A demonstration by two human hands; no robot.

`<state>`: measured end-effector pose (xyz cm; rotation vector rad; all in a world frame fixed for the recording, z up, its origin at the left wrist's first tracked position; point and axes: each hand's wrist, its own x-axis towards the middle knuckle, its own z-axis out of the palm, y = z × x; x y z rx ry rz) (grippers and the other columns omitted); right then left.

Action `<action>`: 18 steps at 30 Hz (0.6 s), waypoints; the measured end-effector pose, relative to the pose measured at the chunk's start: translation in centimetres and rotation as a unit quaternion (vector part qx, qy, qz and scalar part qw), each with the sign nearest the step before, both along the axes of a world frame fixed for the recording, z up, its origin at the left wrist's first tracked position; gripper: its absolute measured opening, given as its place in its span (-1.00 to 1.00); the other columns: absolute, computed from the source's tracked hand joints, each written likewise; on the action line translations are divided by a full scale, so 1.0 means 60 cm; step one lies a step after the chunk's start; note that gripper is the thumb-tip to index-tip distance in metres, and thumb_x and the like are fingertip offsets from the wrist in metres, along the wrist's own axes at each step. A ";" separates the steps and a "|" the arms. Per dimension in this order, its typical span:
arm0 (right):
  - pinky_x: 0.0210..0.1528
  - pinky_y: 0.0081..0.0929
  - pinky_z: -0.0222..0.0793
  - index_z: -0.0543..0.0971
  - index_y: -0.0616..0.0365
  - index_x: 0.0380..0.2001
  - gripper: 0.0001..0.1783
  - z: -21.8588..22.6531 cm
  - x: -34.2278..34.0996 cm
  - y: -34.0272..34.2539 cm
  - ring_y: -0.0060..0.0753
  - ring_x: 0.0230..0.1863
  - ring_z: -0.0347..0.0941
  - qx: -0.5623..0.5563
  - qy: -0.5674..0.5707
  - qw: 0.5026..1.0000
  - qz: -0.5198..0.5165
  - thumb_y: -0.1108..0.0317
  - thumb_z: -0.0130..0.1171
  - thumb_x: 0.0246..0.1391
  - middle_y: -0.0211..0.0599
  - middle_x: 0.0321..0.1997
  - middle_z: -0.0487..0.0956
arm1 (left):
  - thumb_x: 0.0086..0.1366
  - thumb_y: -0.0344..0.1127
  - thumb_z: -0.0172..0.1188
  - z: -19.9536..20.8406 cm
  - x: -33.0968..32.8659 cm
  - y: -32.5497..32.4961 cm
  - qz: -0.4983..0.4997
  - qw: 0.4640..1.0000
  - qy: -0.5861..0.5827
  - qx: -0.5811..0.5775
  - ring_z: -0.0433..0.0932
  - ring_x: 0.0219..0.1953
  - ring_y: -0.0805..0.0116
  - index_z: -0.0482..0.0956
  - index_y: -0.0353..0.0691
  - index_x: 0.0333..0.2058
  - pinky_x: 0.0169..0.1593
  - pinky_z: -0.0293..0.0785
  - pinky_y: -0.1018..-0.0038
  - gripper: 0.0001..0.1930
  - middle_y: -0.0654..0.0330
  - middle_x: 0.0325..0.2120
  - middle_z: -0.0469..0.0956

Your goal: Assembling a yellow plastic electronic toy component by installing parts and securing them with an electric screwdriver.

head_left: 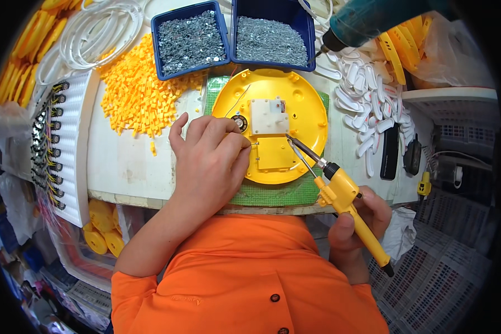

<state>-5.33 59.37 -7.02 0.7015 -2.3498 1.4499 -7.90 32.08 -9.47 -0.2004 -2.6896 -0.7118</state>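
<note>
1. Yellow plastic makes the round casing (312,114), which lies on a green mat (250,196) on the worktop (128,172).
2. The right hand (362,218) grips a yellow soldering iron (342,192); its tip is by a corner of the white box (268,118) in the casing.
3. The left hand (212,153) bends over the casing's left side; I cannot tell if it pinches anything.
4. Two blue bins (273,65) of little metal parts sit behind.

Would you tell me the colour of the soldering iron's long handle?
The long handle is yellow, best seen in the head view.
</note>
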 end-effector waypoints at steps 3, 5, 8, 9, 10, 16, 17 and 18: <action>-0.16 -0.50 0.41 0.27 0.18 0.15 -0.41 -0.002 0.000 0.001 -0.44 -0.23 0.43 -0.019 -0.005 1.000 -0.010 0.03 0.20 0.29 -0.01 -0.11 0.52 | 0.13 -0.33 0.36 0.003 0.000 -0.001 -0.002 1.000 -0.003 -0.006 0.47 0.00 0.27 0.61 -0.05 -0.40 0.29 0.06 -0.02 -0.91 0.36 -0.22 0.54; -0.16 -0.50 0.41 0.28 0.18 0.15 -0.41 -0.004 0.000 0.004 -0.44 -0.23 0.43 -0.031 -0.004 0.999 -0.013 0.02 0.20 0.30 -0.01 -0.10 0.52 | 0.13 -0.32 0.36 0.005 -0.003 -0.002 -0.006 1.000 -0.004 -0.010 0.47 0.00 0.27 0.61 -0.05 -0.39 0.28 0.07 -0.01 -0.90 0.36 -0.22 0.54; -0.15 -0.49 0.41 0.28 0.19 0.16 -0.42 -0.006 -0.002 0.007 -0.44 -0.23 0.43 -0.043 -0.007 0.999 -0.009 0.05 0.19 0.30 0.00 -0.10 0.52 | 0.12 -0.30 0.37 0.019 -0.013 -0.017 -0.019 1.000 -0.011 0.006 0.46 0.01 0.21 0.62 -0.06 -0.37 0.27 0.10 0.02 -0.89 0.32 -0.18 0.54; -0.14 -0.48 0.42 0.27 0.20 0.16 -0.42 -0.010 -0.004 0.006 -0.43 -0.23 0.44 -0.053 -0.001 0.999 -0.012 0.06 0.18 0.29 0.01 -0.10 0.52 | 0.12 -0.29 0.38 0.023 -0.023 -0.028 -0.017 1.000 0.009 0.010 0.45 0.03 0.18 0.62 -0.07 -0.36 0.26 0.12 0.04 -0.88 0.28 -0.15 0.54; -0.13 -0.47 0.43 0.27 0.21 0.16 -0.42 -0.012 -0.004 0.006 -0.41 -0.22 0.46 -0.064 0.005 0.998 -0.015 0.07 0.17 0.28 0.02 -0.11 0.53 | 0.12 -0.29 0.38 0.027 -0.035 -0.038 -0.015 0.999 0.029 0.012 0.44 0.05 0.14 0.62 -0.08 -0.36 0.26 0.14 0.06 -0.87 0.24 -0.13 0.54; -0.05 -0.43 0.46 0.29 0.24 0.14 -0.42 -0.018 0.000 0.016 -0.37 -0.15 0.51 -0.086 0.011 0.995 -0.040 0.07 0.17 0.24 -0.05 -0.05 0.51 | 0.23 -0.21 0.31 0.044 -0.112 -0.057 -0.041 0.988 -0.029 -0.149 0.16 0.43 -0.04 0.71 -0.17 -0.34 0.40 0.04 0.03 -0.84 0.04 0.26 0.43; -0.05 -0.43 0.46 0.29 0.24 0.14 -0.42 -0.017 0.002 0.017 -0.37 -0.15 0.51 -0.087 0.013 0.995 -0.042 0.07 0.17 0.24 -0.05 -0.05 0.51 | 0.24 -0.21 0.30 0.040 -0.120 -0.059 -0.041 0.986 -0.043 -0.154 0.14 0.45 -0.04 0.72 -0.16 -0.34 0.42 0.03 0.02 -0.83 0.05 0.28 0.41; -0.05 -0.44 0.46 0.30 0.24 0.13 -0.42 -0.019 0.005 0.018 -0.37 -0.14 0.51 -0.091 0.007 0.994 -0.056 0.07 0.17 0.23 -0.08 -0.05 0.51 | 0.25 -0.20 0.29 0.037 -0.127 -0.059 -0.043 0.985 -0.058 -0.160 0.12 0.46 -0.04 0.73 -0.16 -0.34 0.43 0.01 0.02 -0.83 0.06 0.30 0.39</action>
